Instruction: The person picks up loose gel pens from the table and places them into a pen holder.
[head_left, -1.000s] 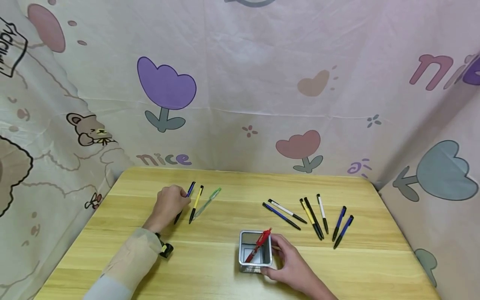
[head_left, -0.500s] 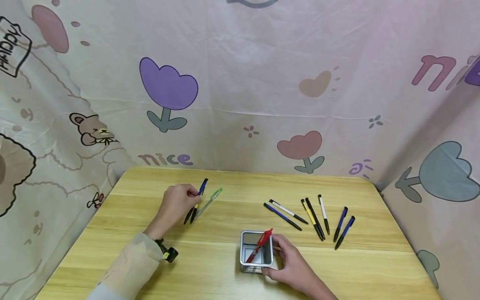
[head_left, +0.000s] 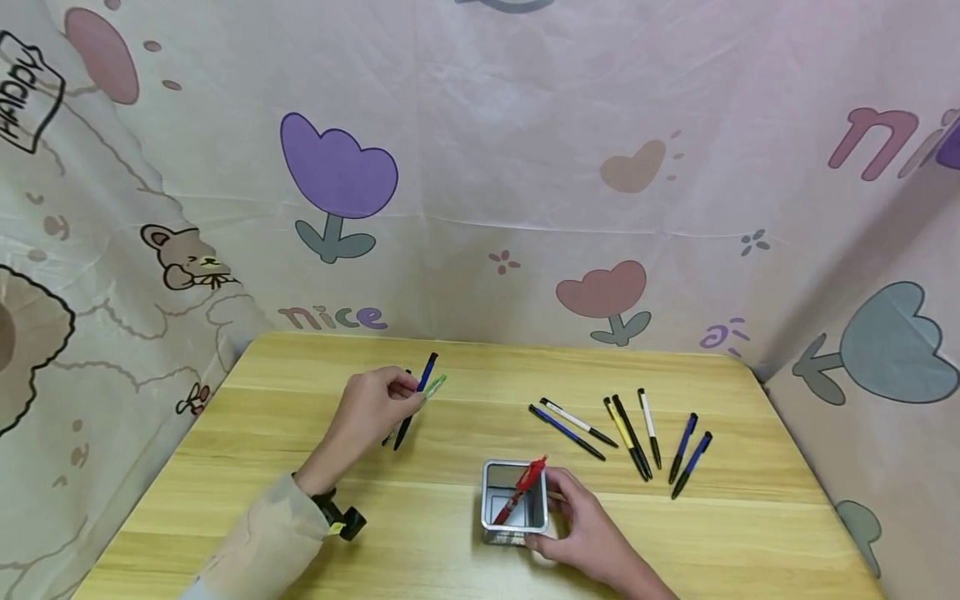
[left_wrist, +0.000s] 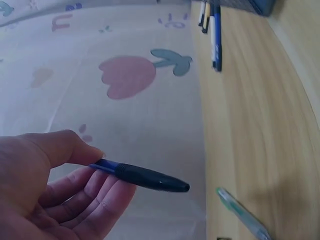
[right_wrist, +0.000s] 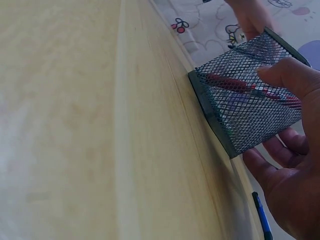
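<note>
My left hand [head_left: 375, 404] pinches a blue pen [head_left: 426, 373] with a black grip between thumb and fingers. In the left wrist view, the dark end of that pen [left_wrist: 152, 179] points away from the fingers, above the table. Beside it lies a clear pen with a green top [left_wrist: 240, 212]. A yellow pen is mostly hidden behind the left hand in the head view. With thumb and fingers on opposite sides, my right hand [head_left: 588, 533] grips a square mesh pen holder [head_left: 514, 531] on the table. Inside, a red pen [head_left: 529, 477] leans against the rim.
Several pens lie right of the holder on the wooden table [head_left: 420, 533]: a blue pen [head_left: 566, 432], a white pen [head_left: 648, 425], a yellow pen [head_left: 624, 429] and others. A printed cloth [head_left: 465, 167] hangs along the table's back and sides.
My left hand has lifted the blue pen and moved right with it, passing over the yellow pen toward the green one. My right hand and the holder have stayed in place.
</note>
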